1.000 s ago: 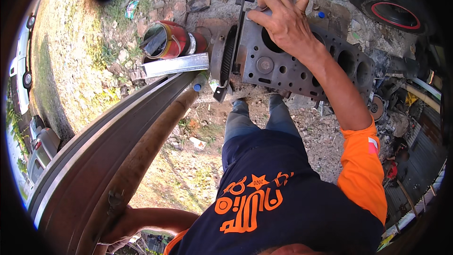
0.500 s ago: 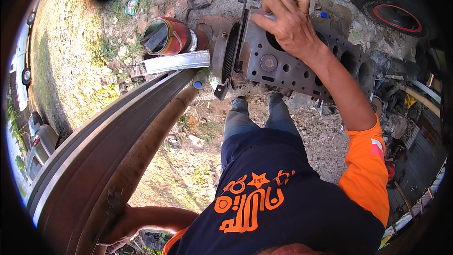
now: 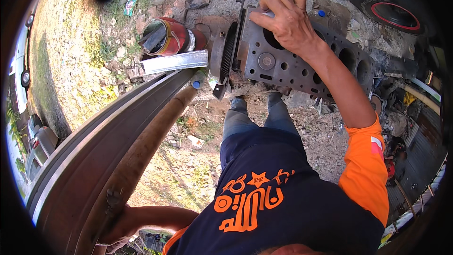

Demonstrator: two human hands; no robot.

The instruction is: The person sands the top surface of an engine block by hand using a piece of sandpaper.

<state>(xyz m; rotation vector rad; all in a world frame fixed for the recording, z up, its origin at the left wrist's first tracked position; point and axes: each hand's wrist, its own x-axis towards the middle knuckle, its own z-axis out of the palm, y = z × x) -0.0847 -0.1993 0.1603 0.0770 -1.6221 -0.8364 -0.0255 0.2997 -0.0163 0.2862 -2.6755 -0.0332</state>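
Observation:
My right hand [image 3: 288,23] rests on the top of a grey cast-metal engine block [image 3: 306,75], fingers curled over a pale flat piece I cannot identify, at a large bore. A ribbed round part and a metal bracket [image 3: 222,85] sit at the block's left end. Low at the left, my left hand [image 3: 113,229] is closed around a brown wooden or rusty pole [image 3: 160,127], partly hidden, beside a small clamp-like fitting [image 3: 113,200]. Long dark metal beams [image 3: 108,146] run alongside the pole toward the block.
Red cans [image 3: 170,42], a silver channel piece [image 3: 174,61] and a blue-capped bottle [image 3: 198,80] stand left of the block. A tyre [image 3: 391,16] is top right, metal scrap [image 3: 396,104] at right. Vehicles [image 3: 40,156] are parked at far left on rubble-strewn ground.
My right hand and forearm have shifted slightly down and right along the block. My left hand stays on the pole.

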